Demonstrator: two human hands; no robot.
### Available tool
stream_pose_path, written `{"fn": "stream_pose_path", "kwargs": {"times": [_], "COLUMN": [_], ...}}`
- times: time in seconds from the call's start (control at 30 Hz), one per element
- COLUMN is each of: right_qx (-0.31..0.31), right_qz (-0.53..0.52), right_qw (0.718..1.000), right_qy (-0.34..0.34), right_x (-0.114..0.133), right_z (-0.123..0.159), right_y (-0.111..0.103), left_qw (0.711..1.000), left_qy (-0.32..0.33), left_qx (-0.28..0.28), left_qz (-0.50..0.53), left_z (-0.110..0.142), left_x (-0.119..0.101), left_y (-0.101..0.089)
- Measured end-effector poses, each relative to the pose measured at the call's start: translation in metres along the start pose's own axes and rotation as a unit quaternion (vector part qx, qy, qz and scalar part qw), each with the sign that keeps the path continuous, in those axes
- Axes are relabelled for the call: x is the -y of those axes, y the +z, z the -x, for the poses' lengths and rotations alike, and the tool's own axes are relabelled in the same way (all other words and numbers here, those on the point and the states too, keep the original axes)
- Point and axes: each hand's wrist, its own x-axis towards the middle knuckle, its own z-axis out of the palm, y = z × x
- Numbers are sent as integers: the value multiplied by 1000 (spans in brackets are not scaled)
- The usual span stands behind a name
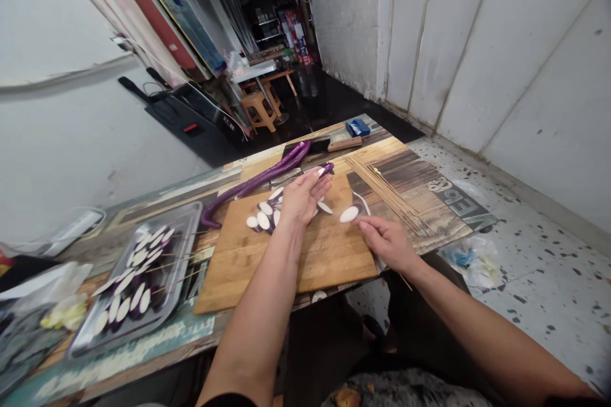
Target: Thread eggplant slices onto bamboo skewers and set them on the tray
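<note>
My left hand (301,196) reaches across the wooden cutting board (286,261). Its fingertips are closed on a purple-skinned eggplant slice (326,170) at the board's far edge. A small heap of white eggplant slices (261,216) lies just left of that hand. My right hand (387,240) is at the board's right edge and pinches a thin bamboo skewer (406,281), whose end pokes out under the wrist. An oval white slice (349,213) sits right at its fingertips.
A metal tray (188,222) on the left holds several skewered eggplant slices. Long whole eggplants (260,179) lie behind the board, and a cleaver (337,145) and a blue box (358,127) lie farther back. Loose skewers (391,197) are spread at the right. A plastic bag (470,259) lies on the floor.
</note>
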Motion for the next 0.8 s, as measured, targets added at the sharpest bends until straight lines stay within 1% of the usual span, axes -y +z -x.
{"fn": "stream_pose_path", "kwargs": {"times": [0.5,0.7,0.8], "right_qx": [-12,-16,-15], "right_qz": [20,16,31], "right_qw": [1000,1000,999], "right_qy": [-11,-13,-18], "right_x": [1,1,1], "right_z": [-2,-1,-2], "right_y": [1,1,1], "left_qw": [1000,1000,1000], "left_qy": [14,-4,-11], "left_qx": [-1,3,1], "left_qz": [-14,-22,-25], "left_z": [1,2,1], "left_x": [3,4,4], "left_y": [0,1,1]}}
